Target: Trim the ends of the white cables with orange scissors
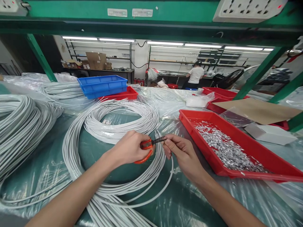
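Observation:
My left hand (132, 146) is closed around a pair of orange-handled pliers (147, 145), whose dark narrow jaws point right. At their tip, my right hand (178, 149) pinches the end of a white cable (170, 176), which curves down and left from my fingers. What exactly lies between the jaws is too small to tell. Under both hands spreads a large coil of white cables (73, 142), with a smaller coil (120, 129) resting at its far side. A red tray (196, 142) with many small shiny metal pieces (227, 148) stands just right of my right hand.
Another thick cable coil (26, 132) lies at the left. Blue trays (103, 86) sit on a red one behind the coils. Brown cardboard (265, 110) and a white box (270, 134) are at the right. A green frame (151, 28) crosses overhead; a person (196, 75) is far behind.

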Demonstrator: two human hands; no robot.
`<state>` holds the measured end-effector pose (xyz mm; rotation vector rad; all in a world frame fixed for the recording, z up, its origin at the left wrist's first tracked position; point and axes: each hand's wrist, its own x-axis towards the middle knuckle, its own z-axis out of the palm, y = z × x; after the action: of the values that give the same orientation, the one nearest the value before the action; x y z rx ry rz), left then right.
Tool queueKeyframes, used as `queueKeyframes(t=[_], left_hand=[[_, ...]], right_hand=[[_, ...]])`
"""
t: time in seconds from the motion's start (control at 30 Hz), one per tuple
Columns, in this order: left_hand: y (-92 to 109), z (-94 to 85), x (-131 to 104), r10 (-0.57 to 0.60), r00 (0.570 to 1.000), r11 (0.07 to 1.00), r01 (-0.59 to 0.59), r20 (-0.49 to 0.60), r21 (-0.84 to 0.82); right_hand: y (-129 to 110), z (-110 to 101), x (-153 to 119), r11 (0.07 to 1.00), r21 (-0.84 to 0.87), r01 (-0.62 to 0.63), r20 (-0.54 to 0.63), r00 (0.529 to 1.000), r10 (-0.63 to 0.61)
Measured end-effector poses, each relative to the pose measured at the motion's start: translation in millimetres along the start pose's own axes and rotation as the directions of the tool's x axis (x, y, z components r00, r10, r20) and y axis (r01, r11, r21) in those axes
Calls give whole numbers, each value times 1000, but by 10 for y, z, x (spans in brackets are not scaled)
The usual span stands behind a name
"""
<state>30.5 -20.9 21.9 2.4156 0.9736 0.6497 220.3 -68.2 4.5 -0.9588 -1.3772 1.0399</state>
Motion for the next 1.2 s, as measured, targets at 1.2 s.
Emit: queueKeyframes(t=[1.2], left_hand=[[-18, -57, 9, -48, 992, 998, 53, 113, -43]], right_hand=[[-23, -71, 43, 991, 48, -127, 111, 986, 121]])
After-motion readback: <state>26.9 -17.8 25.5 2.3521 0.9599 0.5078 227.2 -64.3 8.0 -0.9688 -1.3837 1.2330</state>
